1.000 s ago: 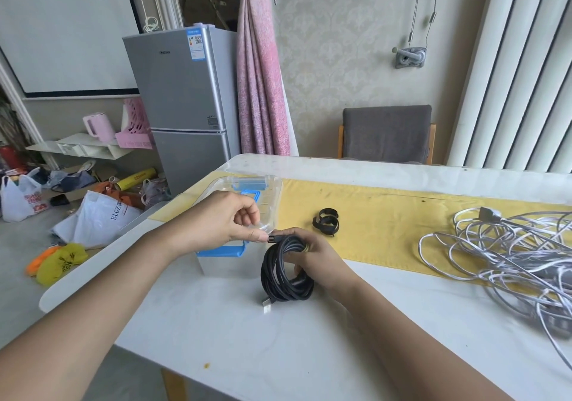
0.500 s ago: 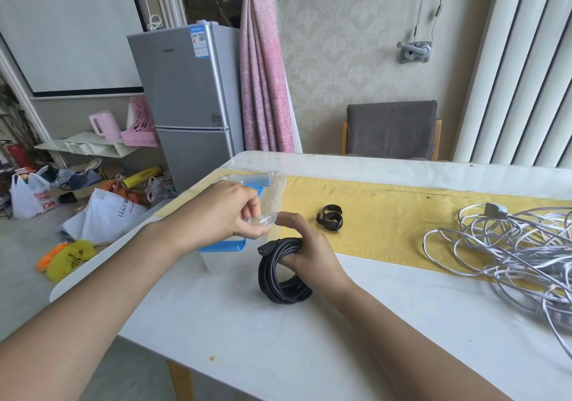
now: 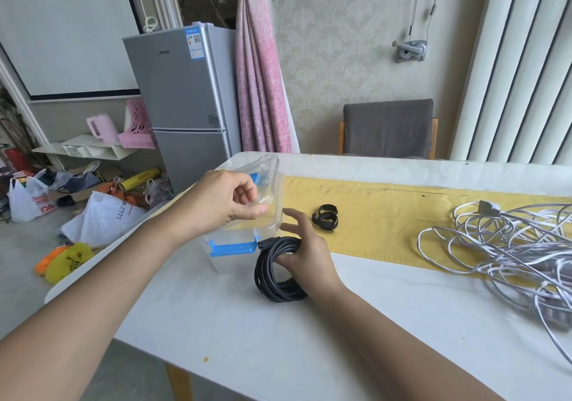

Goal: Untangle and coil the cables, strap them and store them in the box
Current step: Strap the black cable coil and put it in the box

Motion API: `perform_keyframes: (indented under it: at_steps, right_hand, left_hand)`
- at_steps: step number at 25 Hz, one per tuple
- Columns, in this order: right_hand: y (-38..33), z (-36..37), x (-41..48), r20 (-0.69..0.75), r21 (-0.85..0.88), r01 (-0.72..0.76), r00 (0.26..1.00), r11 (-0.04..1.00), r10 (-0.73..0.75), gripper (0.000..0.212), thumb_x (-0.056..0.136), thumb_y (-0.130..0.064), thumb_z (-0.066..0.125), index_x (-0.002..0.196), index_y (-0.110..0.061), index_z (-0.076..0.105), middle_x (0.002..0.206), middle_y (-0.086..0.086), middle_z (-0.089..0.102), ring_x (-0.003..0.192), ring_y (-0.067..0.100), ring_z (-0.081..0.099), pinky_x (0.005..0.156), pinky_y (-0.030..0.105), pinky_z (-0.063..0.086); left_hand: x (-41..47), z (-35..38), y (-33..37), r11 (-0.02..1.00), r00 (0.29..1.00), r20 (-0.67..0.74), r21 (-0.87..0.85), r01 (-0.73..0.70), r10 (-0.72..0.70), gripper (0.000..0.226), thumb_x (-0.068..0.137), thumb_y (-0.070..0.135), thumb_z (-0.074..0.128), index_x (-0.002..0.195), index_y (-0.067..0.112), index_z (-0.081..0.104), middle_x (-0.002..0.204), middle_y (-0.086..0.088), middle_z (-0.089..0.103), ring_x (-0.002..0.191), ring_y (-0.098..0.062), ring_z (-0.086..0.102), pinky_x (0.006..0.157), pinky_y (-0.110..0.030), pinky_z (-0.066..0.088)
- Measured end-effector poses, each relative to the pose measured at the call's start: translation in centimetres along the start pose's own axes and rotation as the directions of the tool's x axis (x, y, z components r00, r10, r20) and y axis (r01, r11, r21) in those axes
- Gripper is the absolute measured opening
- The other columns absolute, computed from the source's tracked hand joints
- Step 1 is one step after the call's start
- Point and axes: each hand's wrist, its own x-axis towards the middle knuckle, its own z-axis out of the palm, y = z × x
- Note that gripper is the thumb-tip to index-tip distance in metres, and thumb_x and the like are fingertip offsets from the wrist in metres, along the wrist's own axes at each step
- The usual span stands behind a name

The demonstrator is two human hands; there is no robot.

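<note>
We've got the black cable coil (image 3: pixel 278 269) wound into a tight ring, standing on edge on the white table (image 3: pixel 278 354) just in front of the box (image 3: pixel 229 260), at its near right corner. The right hand (image 3: pixel 306 255) has it: thumb hooked over the top of the loops and lower fingers curled through the ring from behind. The forefinger stretches up straight toward the lid's edge, and we cannot tell whether it touches.

Over to the left hand (image 3: pixel 224 204), which pinches the clear lid (image 3: pixel 270 181) between thumb and bent fingers. The lid is tilted up steeply above the box, its right edge near vertical. Beneath it we see the translucent box, a blue latch (image 3: pixel 232 248) across the front facing us.

Just past the right hand, two black straps (image 3: pixel 325 218) lie curled together on the yellow runner (image 3: pixel 402 221), apart from the coil. Far out on the right the white cable (image 3: pixel 501 246) sprawls in a loose tangle, half on the runner and half on bare table, with a plug head showing at its far side.

Beyond the table we have a grey chair (image 3: pixel 388 128), a pink curtain (image 3: pixel 260 85), a silver fridge (image 3: pixel 182 97), and bags (image 3: pixel 102 218) strewn on the floor at the left
</note>
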Motion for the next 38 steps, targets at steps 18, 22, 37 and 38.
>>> perform_keyframes:
  at_steps: [18, 22, 37, 38]
  right_hand:
    - [-3.2, -4.5, 2.4, 0.003, 0.192, -0.165, 0.986, 0.967, 0.168, 0.017, 0.076, 0.006, 0.061, 0.081, -0.010, 0.058, 0.079, 0.000, 0.068, 0.048, 0.009, 0.044, 0.047, 0.019, 0.037]
    - [-5.8, -6.1, 1.6, 0.201, 0.236, -0.304, 0.944, 0.923, 0.260, 0.024, 0.083, 0.008, 0.049, 0.081, -0.009, 0.065, 0.070, 0.013, 0.048, 0.062, 0.024, 0.041, 0.058, 0.030, 0.037]
    - [-11.4, 0.8, 14.4, 0.339, -0.476, -0.190, 0.861, 0.859, 0.379, 0.009, 0.091, -0.006, 0.057, 0.093, 0.003, 0.058, 0.078, 0.011, 0.056, 0.086, 0.027, 0.055, 0.083, 0.033, 0.049]
    - [-10.7, 1.1, 14.8, 0.364, -0.539, -0.155, 0.844, 0.828, 0.394, 0.011, 0.091, -0.006, 0.056, 0.097, 0.003, 0.058, 0.083, 0.012, 0.056, 0.087, 0.027, 0.055, 0.083, 0.034, 0.049]
  left_hand:
    - [-9.8, -4.3, -12.4, 0.422, 0.400, -0.320, -0.885, 0.198, -0.859, 0.029, 0.096, 0.022, 0.041, 0.070, 0.010, 0.045, 0.064, -0.013, 0.049, 0.047, -0.016, 0.056, 0.037, -0.018, 0.049]
    - [-11.7, -3.2, -16.2, 0.380, 0.345, -0.218, -0.763, 0.523, -0.913, 0.029, 0.093, 0.018, 0.040, 0.068, 0.005, 0.046, 0.060, -0.015, 0.044, 0.028, -0.018, 0.047, 0.030, -0.017, 0.040]
    - [-4.0, 0.5, -6.6, 0.879, 0.869, -0.130, -0.095, 0.468, -0.477, 0.034, 0.091, 0.043, 0.055, 0.106, 0.013, 0.063, 0.096, 0.002, 0.063, 0.096, -0.023, 0.062, 0.086, -0.031, 0.048]
    - [-3.5, 0.9, -6.7, 0.855, 0.853, -0.079, -0.117, 0.505, -0.515, 0.032, 0.091, 0.042, 0.055, 0.099, 0.012, 0.064, 0.089, -0.001, 0.064, 0.093, -0.027, 0.064, 0.083, -0.034, 0.050]
